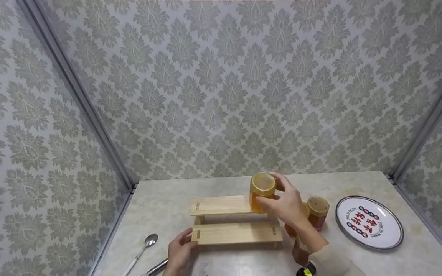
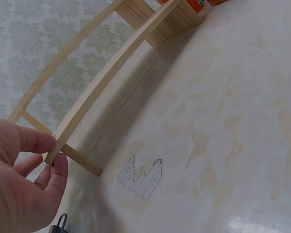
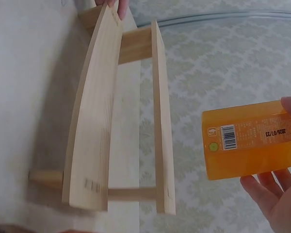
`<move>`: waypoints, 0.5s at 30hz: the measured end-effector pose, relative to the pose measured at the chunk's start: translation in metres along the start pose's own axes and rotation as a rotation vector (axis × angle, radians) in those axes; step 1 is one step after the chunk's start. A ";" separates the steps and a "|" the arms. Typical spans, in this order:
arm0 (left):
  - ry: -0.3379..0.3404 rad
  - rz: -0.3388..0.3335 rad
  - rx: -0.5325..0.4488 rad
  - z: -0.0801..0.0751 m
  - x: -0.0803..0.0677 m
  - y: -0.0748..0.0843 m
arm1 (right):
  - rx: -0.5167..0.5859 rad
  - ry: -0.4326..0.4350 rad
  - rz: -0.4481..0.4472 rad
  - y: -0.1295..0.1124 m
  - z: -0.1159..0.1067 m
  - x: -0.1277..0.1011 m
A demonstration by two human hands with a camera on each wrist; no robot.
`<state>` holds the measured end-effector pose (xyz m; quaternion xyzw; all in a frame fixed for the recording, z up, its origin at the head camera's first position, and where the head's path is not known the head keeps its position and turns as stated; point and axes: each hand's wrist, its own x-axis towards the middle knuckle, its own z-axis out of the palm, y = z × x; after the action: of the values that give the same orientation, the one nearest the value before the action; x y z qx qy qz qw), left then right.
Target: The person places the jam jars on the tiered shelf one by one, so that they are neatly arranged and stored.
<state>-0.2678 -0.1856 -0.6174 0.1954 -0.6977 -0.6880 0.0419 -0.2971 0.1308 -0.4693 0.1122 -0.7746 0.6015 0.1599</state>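
My left hand (image 1: 180, 247) grips the left end of the lower board of a two-tier wooden rack (image 1: 238, 233). In the left wrist view, the thumb of that left hand (image 2: 26, 170) lies on one face of the board and fingers on the other. My right hand (image 1: 288, 203) holds a honey jar (image 1: 257, 199) with amber contents and a pale lid, at the right end of the upper board. Seen from the right wrist, the honey jar (image 3: 252, 141) is apart from the rack (image 3: 94, 121), with a barcode label facing the camera.
Another jar (image 1: 318, 214) stands right of the rack, with more amber glass partly hidden behind my right forearm. A brown block-like item (image 1: 300, 255) is nearer me. A white plate (image 1: 382, 226) with red lettering lies right. A spoon (image 1: 151, 240) and a metal handle (image 1: 157, 267) lie left.
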 end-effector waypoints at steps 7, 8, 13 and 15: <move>-0.005 -0.016 -0.037 0.000 0.000 0.000 | 0.023 -0.047 -0.016 -0.035 0.033 0.002; -0.008 -0.015 -0.040 0.000 0.000 0.000 | 0.022 -0.056 -0.025 -0.037 0.038 0.002; -0.017 0.014 -0.019 -0.002 -0.001 -0.001 | 0.021 -0.081 -0.029 -0.019 0.062 0.011; -0.018 0.026 -0.010 -0.002 -0.002 -0.002 | 0.025 -0.089 -0.022 -0.007 0.072 0.015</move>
<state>-0.2653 -0.1869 -0.6186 0.1799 -0.6972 -0.6925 0.0455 -0.3165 0.0596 -0.4734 0.1491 -0.7720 0.6039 0.1306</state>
